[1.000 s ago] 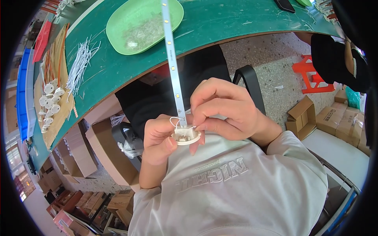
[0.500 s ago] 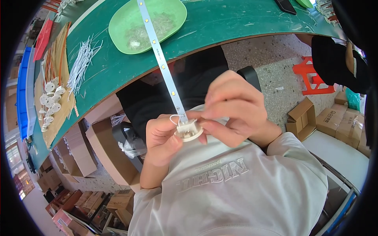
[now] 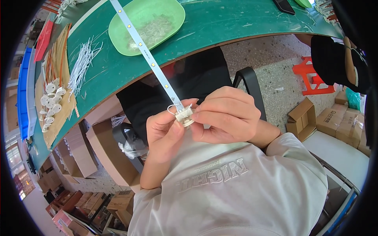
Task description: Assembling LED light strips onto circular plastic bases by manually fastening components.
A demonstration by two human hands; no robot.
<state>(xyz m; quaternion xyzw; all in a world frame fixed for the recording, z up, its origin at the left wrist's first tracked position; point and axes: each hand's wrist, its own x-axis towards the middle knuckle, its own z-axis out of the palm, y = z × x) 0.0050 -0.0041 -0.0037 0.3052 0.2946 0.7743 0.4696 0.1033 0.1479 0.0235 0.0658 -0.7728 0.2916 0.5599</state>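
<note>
We see the left hand (image 3: pixel 163 131) and right hand (image 3: pixel 226 114) pinching a small white socket (image 3: pixel 184 117) at chest height, fingers hiding most of it; its attached LED strip (image 3: pixel 146 55) runs over the green tray (image 3: pixel 173 23) and out of frame.

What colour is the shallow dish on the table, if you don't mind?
Light green; the dish shows best in the head view.

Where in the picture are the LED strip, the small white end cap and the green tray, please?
LED strip (image 3: pixel 151 63), head view, on the middle of its white length above the table.
Small white end cap (image 3: pixel 184 117), head view, on its body between both hands' fingertips.
Green tray (image 3: pixel 118 33), head view, on its left rim.
</note>
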